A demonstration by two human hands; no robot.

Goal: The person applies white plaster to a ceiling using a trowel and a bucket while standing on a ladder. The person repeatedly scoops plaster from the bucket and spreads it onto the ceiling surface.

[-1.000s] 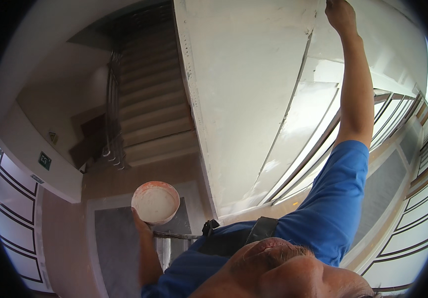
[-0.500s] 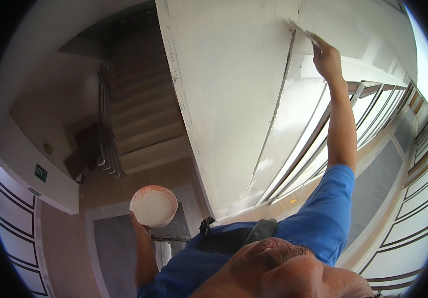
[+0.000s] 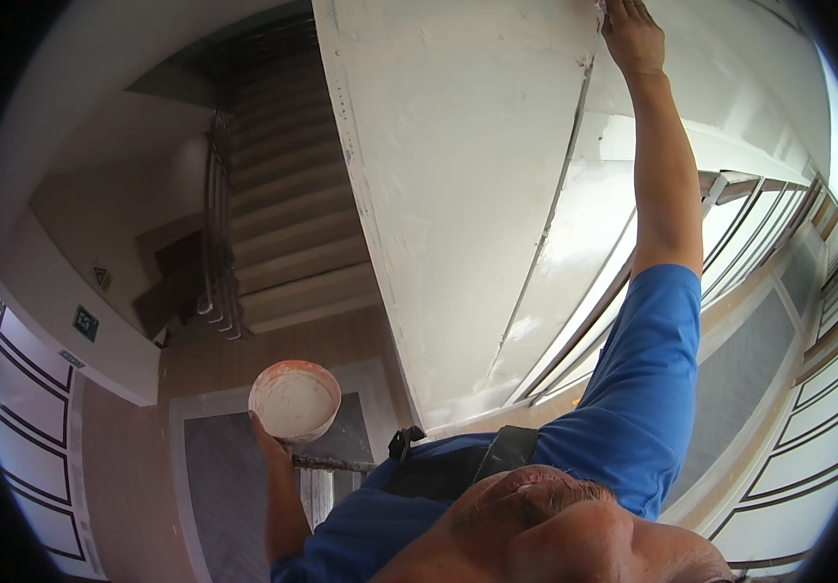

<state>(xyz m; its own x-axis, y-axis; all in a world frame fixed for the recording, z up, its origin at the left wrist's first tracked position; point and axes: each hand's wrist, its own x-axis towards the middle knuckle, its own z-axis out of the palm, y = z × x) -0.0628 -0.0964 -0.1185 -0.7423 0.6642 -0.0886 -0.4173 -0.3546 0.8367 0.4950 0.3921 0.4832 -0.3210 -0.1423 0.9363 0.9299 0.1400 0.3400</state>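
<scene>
My left hand (image 3: 267, 445) grips a round bucket of white filler from its left side, with the bucket's reddish, smeared rim (image 3: 292, 366) tilted toward me. My right hand (image 3: 634, 39) reaches high up the pale wall panel (image 3: 458, 175), fingers closed round a putty knife (image 3: 601, 7). Little of that knife shows, as my fingers and the picture's top edge hide the rest. Just below the hand, a dark open seam (image 3: 566, 160) runs down between two boards. Whitish patches of filler lie beside the seam's lower part.
A stairway (image 3: 292, 233) with a metal handrail (image 3: 215, 219) lies beyond the wall's left edge. Close under the bucket is a stained bar (image 3: 336, 464), seemingly part of a ladder. Railings (image 3: 730, 209) run along the right. Grey floor panels (image 3: 234, 486) lie far below.
My right hand has moved up the wall with the putty knife, above the seam's upper end. The bucket in my left hand has shifted only slightly.
</scene>
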